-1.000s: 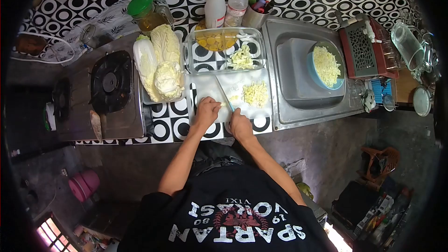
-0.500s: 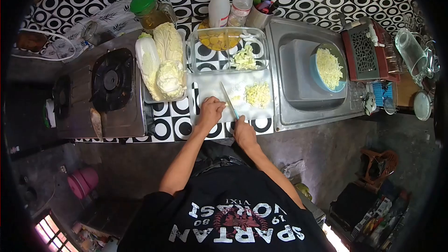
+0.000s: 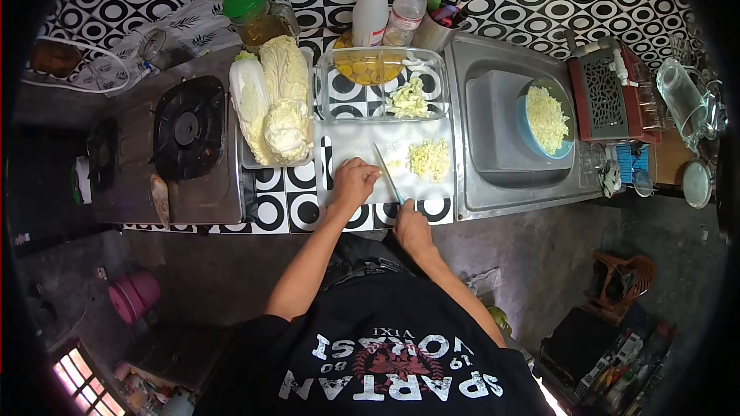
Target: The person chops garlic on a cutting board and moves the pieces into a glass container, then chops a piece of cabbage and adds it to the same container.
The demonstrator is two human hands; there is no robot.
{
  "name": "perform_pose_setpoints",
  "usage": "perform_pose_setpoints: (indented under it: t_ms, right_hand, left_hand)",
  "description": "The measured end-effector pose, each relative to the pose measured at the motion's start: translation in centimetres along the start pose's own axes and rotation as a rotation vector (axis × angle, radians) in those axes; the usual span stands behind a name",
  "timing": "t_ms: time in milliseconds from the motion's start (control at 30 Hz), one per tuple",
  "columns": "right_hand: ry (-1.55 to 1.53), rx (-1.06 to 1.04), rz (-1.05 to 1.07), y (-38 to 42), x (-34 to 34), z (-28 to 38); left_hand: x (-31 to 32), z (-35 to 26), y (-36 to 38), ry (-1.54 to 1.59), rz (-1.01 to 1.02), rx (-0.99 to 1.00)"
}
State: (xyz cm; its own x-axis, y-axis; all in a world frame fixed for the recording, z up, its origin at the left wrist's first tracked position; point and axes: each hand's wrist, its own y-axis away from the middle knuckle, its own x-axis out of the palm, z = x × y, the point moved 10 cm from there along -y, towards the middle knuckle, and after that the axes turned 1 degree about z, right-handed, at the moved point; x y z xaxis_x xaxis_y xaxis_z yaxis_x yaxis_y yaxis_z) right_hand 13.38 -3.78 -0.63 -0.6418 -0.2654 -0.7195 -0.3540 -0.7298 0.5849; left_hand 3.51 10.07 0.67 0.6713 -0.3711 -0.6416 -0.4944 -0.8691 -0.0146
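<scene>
My right hand [image 3: 412, 226] grips the handle of a knife [image 3: 388, 172], whose blade lies over a translucent cutting board [image 3: 347, 137]. Left of the blade, my left hand [image 3: 355, 183] is closed with its fingertips pinched together on a small pale piece [image 3: 378, 172]. Chopped pale-green vegetable [image 3: 428, 160] is heaped on the board to the right of the knife. Behind the board stands a divided glass dish [image 3: 327, 112] with cut leafy pieces [image 3: 409, 98] in its right part. A tray to the left holds whole cabbages [image 3: 282, 92].
A stove [image 3: 188, 129] is at the left. The sink [image 3: 493, 177] at the right holds a blue bowl [image 3: 526, 125] of shredded vegetable. Behind the dish stand a white bottle [image 3: 372, 11], a clear bottle [image 3: 405, 17] and a metal cup [image 3: 433, 35] of utensils.
The view has shifted slightly. The knife and my right hand sit a little lower and further right against the board, and the blade is slightly further from the dish.
</scene>
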Motion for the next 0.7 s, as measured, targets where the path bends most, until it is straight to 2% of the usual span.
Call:
perform_pose_setpoints:
  t_ms: [200, 467, 700]
  right_hand:
    - [0.024, -0.092, -0.051, -2.1, -0.4, 1.4]
    - [0.026, -0.083, 0.001, -0.6, -2.1, 2.3]
    - [0.006, -0.045, 0.031, -0.8, 0.0, 0.5]
  left_hand:
    - [0.1, -0.2, 0.1, -0.024, 0.005, 0.007]
    - [0.4, 0.5, -0.1, 0.003, 0.015, -0.052]
    - [0.5, 1.1, -0.2, 0.032, 0.014, -0.081]
